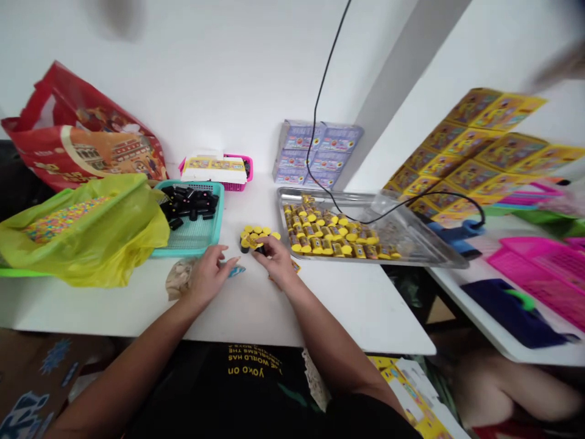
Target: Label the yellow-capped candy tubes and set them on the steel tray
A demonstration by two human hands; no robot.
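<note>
Farthest to the left of the metal tray lie a red bag and a yellow plastic bag. Closer to the tray's left sits a teal basket holding black pieces, with a pink basket behind it. The left hand rests on the table left of the tray's near corner, loosely open and holding nothing. Its fingertips touch a small blue scrap, and a crumpled wrapper lies beside the wrist. Just beside the tray's left end stands the cluster of tubes, upright with yellow caps touching one another. The right hand is curled, its fingertips pinched on the near edge of that cluster. Inside the tray, more tubes lie in rows toward its left half. Purple boxes are stacked behind the tray, a black cable crosses over it, and yellow boxes lean to its right.

Judged from the grip, the step in hand is gathering upright tubes into a tight group. Further handling calls for a light, steady pinch, since the closely packed tubes could topple.
</note>
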